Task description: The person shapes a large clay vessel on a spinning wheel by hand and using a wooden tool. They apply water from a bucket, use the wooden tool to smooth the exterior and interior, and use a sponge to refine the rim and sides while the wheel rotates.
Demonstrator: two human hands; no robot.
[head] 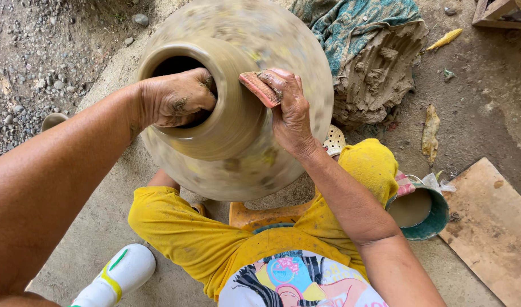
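One large wet clay pot (238,108) stands between the knees, likely heavy, soft and easily dented (best touched lightly at the neck). Left hand (175,99) curls inside its mouth; right hand (289,108) pinches a ribbed tool (259,88) against the neck. Clay lump (377,74) and bucket (439,219) sit nearby.

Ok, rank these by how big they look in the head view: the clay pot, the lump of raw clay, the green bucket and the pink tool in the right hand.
1. Clay pot, clearly the largest.
2. Lump of raw clay.
3. Green bucket, though partly hidden by the yellow-clad knee.
4. Pink ribbed tool, smallest, pressed to the pot by the right hand.
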